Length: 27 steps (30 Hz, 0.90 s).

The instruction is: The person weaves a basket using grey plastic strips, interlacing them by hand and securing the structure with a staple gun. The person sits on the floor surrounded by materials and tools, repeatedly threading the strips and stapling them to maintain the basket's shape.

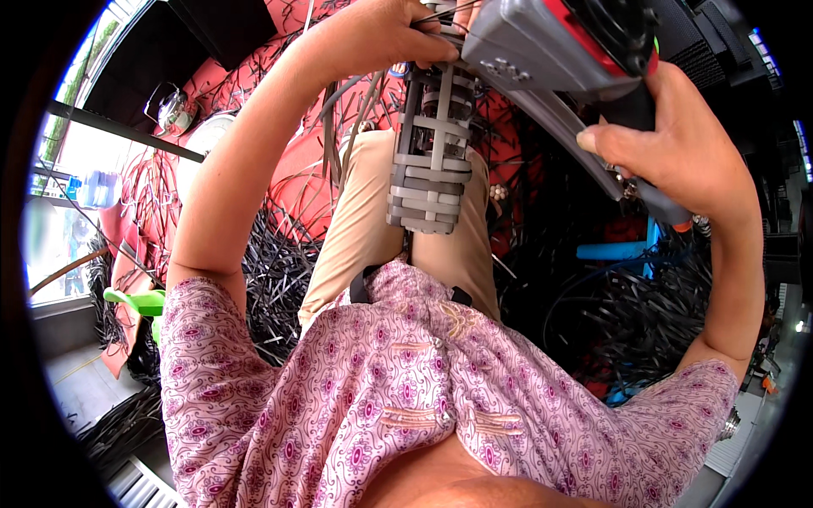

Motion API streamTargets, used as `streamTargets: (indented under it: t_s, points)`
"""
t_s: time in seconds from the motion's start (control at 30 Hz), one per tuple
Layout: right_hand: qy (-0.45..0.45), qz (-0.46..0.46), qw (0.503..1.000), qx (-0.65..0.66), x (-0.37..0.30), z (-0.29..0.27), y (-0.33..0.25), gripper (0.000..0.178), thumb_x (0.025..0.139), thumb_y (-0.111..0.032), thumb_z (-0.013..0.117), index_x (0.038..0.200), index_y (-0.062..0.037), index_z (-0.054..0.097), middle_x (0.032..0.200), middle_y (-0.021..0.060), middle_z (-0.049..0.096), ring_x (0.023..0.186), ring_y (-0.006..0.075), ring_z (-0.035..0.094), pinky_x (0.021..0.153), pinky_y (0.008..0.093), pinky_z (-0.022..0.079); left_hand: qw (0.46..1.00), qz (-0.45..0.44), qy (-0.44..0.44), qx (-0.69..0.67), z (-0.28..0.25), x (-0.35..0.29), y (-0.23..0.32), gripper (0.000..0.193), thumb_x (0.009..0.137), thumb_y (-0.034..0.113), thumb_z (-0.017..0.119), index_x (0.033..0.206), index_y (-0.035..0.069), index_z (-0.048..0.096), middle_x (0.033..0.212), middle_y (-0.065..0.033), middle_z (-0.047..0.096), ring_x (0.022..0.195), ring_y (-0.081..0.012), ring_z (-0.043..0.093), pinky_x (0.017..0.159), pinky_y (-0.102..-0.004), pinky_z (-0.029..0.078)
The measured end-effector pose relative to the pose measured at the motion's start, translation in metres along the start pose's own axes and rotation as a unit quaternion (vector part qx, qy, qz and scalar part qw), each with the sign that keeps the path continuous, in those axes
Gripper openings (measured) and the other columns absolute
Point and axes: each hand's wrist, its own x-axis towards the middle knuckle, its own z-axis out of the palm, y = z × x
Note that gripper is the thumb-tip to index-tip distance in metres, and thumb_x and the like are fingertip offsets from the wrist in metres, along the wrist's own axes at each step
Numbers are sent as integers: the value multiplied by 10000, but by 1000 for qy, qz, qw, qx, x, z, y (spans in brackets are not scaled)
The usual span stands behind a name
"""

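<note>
A long narrow piece woven of grey flat strips [434, 173] stands out between my knees. My left hand [428, 38] is closed on its far end, thumb on the near side; some fingers are hidden behind the strips. My right hand [677, 144] is wrapped round the black handle of a staple gun [542, 46], with a grey body, a red band and a long slanting magazine. The tool's front sits right beside my left fingers at the top edge. Whether its nose touches the woven piece cannot be made out.
Heaps of black strips [292, 279] lie left and right of my legs on the red floor [292, 195]. A steel kettle [175, 112] stands far left. At the left are a green plastic thing [140, 300] and a window. A blue pipe [614, 251] lies at right.
</note>
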Motion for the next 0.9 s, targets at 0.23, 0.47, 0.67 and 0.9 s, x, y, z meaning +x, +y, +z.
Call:
streamTargets:
  t_s: [0.23, 0.47, 0.67, 0.9]
  points:
    - [64, 94, 990, 85, 3, 0, 1, 419, 736, -65, 762, 1103, 17, 577, 731, 37, 616, 597, 112, 574, 553, 263, 455, 994, -81, -17, -68, -2, 1, -3, 279, 855, 290, 697, 899, 15, 687, 700, 8, 608, 667, -48, 522, 616, -238, 433]
    - [231, -84, 942, 229, -37, 35, 106, 216, 774, -91, 712, 938, 5, 610, 734, 53, 606, 622, 130, 582, 580, 250, 456, 987, -4, -41, -158, -6, -6, -16, 224, 852, 235, 694, 859, 20, 633, 758, 51, 528, 720, -60, 469, 702, -228, 399]
    - [377, -56, 857, 348, -64, 23, 168, 167, 789, -43, 697, 913, 38, 620, 776, 81, 600, 654, 157, 570, 603, 260, 460, 983, -55, 10, -172, -6, -12, -14, 228, 803, 187, 720, 925, 5, 655, 818, 39, 581, 772, -61, 507, 739, -223, 395]
    - [422, -131, 773, 455, -104, 4, 223, 110, 862, -66, 648, 901, -9, 562, 751, 97, 561, 623, 191, 550, 563, 297, 494, 985, -81, 0, -150, -11, -12, 1, 164, 842, 178, 675, 894, 23, 660, 750, 55, 557, 705, -35, 481, 652, -212, 377]
